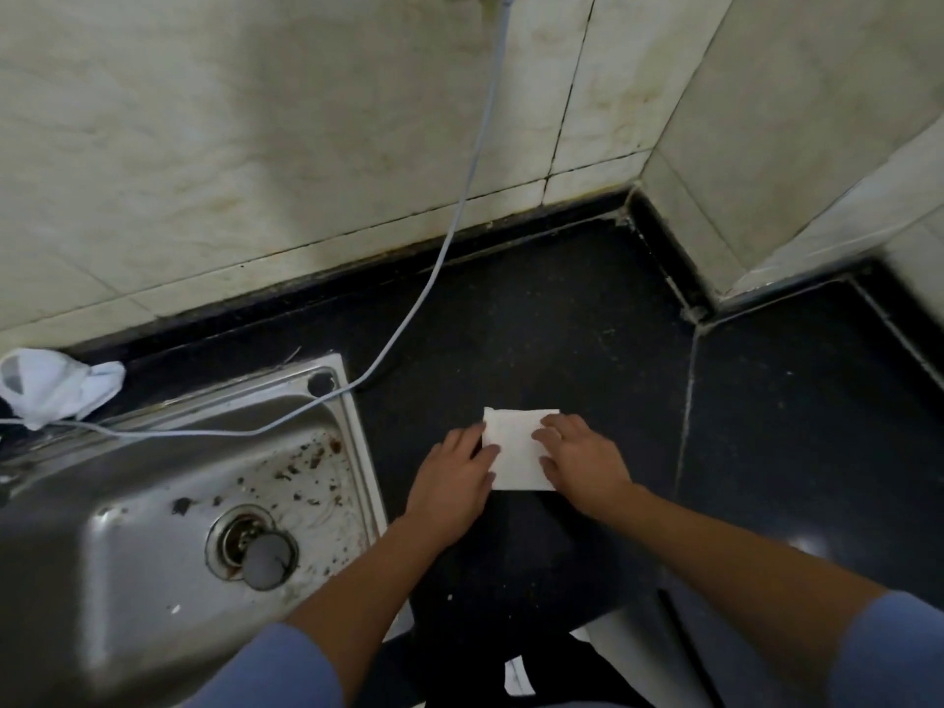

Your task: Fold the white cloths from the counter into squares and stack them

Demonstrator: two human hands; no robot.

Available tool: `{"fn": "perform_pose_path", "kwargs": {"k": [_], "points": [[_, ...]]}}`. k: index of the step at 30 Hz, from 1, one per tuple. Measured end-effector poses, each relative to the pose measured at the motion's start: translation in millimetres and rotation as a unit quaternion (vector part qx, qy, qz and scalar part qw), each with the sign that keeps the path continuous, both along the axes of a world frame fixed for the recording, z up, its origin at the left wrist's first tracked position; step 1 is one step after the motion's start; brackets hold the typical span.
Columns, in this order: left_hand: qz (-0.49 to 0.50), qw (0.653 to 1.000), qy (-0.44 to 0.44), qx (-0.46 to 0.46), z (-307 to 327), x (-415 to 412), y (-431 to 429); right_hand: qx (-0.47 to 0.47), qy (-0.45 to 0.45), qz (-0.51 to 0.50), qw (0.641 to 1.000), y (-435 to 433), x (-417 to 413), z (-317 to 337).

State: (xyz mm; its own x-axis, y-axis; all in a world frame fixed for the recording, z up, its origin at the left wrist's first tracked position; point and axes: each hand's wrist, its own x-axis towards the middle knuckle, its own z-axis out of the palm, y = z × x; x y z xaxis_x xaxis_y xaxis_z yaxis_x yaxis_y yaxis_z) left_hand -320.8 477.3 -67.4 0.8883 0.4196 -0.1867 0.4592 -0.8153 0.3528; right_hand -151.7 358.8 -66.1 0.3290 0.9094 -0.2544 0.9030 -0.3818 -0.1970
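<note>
A small white cloth (516,447), folded to a near square, lies flat on the black counter (562,324) just right of the sink. My left hand (454,477) rests on its left edge with fingers laid flat. My right hand (582,462) presses on its right edge, fingers straight over the cloth. A crumpled white cloth (51,385) lies at the far left behind the sink. Another white piece (518,677) shows low down near the counter's front edge; what it is stays unclear.
A stained steel sink (168,508) with a drain plug (265,559) fills the lower left. A pale cable (454,222) hangs from the tiled wall (255,145) and runs across the sink rim. A tiled wall corner (766,171) juts in at the right.
</note>
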Motion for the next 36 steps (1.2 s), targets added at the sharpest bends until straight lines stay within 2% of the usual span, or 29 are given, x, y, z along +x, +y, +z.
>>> {"fn": "perform_pose_path", "kwargs": {"k": [3, 6, 10, 14, 18, 23, 26, 30, 36], "points": [[-0.056, 0.995, 0.086, 0.016, -8, 17, 1, -0.071, -0.033, 0.033, 0.996, -23, 3, -13], [-0.059, 0.991, 0.12, 0.023, -19, 13, 6, -0.086, -0.034, 0.035, 0.995, -28, 6, -15], [-0.055, 0.993, 0.104, 0.023, -19, 11, 4, -0.078, -0.01, 0.045, 0.996, -10, 12, -4], [0.009, 0.999, 0.042, 0.021, -9, -2, -3, -0.043, 0.019, 0.01, 0.999, 37, 26, 3], [0.078, 0.996, 0.026, 0.023, -4, -39, -16, -0.132, 0.062, -0.006, 0.989, 68, 28, 1], [0.155, 0.987, 0.028, 0.0, 0, -86, -35, -0.202, 0.196, -0.058, 0.958, 77, 26, 0], [0.212, 0.976, 0.031, -0.026, 8, -95, -41, -0.165, 0.236, -0.057, 0.956, 69, 29, 4], [0.212, 0.976, 0.009, -0.047, 28, -82, -35, -0.072, 0.228, -0.067, 0.969, 43, 35, 25], [0.15, 0.988, -0.025, -0.038, 51, -30, -11, 0.02, 0.11, -0.11, 0.988, -20, 54, 68]]}}
